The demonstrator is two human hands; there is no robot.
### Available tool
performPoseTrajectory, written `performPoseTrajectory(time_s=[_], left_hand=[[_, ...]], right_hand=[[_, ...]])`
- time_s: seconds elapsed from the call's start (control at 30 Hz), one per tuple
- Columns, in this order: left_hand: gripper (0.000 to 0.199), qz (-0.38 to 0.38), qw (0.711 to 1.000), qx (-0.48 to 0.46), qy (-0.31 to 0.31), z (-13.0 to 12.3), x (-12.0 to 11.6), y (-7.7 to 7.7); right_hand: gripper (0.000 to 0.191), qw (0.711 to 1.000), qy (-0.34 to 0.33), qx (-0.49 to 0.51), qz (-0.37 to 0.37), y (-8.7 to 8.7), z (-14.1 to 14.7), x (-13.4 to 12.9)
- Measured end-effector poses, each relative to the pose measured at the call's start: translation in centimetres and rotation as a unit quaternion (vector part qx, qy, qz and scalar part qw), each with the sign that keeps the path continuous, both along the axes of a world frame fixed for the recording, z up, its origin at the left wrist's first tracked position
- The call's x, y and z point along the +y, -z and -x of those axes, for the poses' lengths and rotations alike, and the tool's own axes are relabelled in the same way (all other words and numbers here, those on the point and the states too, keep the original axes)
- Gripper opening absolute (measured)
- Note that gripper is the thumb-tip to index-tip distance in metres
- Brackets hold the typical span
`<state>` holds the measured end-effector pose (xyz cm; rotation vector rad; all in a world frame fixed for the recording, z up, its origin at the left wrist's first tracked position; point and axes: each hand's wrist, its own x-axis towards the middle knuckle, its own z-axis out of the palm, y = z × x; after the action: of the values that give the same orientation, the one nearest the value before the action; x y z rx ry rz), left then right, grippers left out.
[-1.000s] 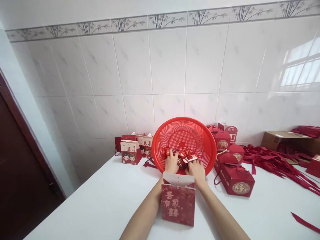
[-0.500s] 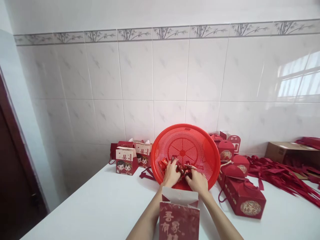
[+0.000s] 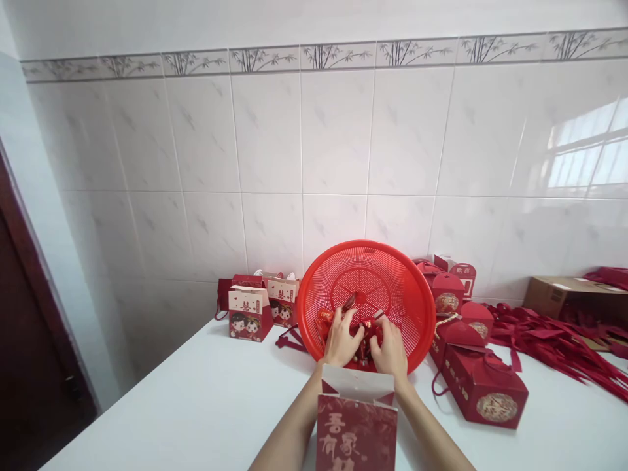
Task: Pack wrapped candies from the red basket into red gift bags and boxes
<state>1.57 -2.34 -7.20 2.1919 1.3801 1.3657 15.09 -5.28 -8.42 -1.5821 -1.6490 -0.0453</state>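
Note:
A red plastic basket with mesh walls leans tilted on the table, its mouth facing me. Small red-wrapped candies lie in its lower part. My left hand reaches over the rim, fingers curled round some of the candies. Opposite it, my right hand is closed on more candies, and a pale wrapper edge shows above its fingers. Between my forearms stands an upright dark red gift box with gold characters, its top flap raised. The undersides of both hands are hidden.
Red and cream gift boxes stand left of the basket. To its right are several dark red boxes, a heap of red ribbons and a brown carton. A tiled wall rises behind the white table.
Both hands have shifted slightly within the basket, their fingers drawing in round the candies. The view has moved a little; the boxes stay in place.

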Motion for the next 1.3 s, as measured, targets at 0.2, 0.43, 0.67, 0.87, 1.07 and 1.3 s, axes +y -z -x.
performPoseTrajectory(time_s=[0.2,0.43,0.67,0.87,1.07,1.3], left_hand=[[0.032,-0.015,1.000,0.014,0.004,-0.3,-0.7,-0.3],[0.023,-0.063,0.997,0.026,0.037,-0.3,-1.6,-0.3],[0.024,-0.079,0.996,0.049,-0.002,-1.2,-2.6,0.5],[0.024,-0.042,0.996,0.076,0.013,-0.7,-2.6,0.4],[0.024,-0.056,0.994,0.091,-0.020,0.3,-1.3,1.1],[0.027,-0.107,0.991,0.055,-0.060,1.2,-0.5,1.2]], right_hand=[[0.031,0.996,-0.005,-0.057,-0.064,1.0,0.3,-0.1],[0.037,0.992,-0.009,-0.106,-0.068,2.0,1.0,-0.8],[0.038,0.991,0.008,-0.118,-0.061,3.2,1.5,-1.2],[0.036,0.990,0.011,-0.124,-0.060,3.3,1.5,-1.7],[0.028,0.988,0.016,-0.136,-0.074,4.2,2.0,-3.0],[0.010,0.974,-0.018,-0.169,-0.148,5.2,1.8,-2.6]])
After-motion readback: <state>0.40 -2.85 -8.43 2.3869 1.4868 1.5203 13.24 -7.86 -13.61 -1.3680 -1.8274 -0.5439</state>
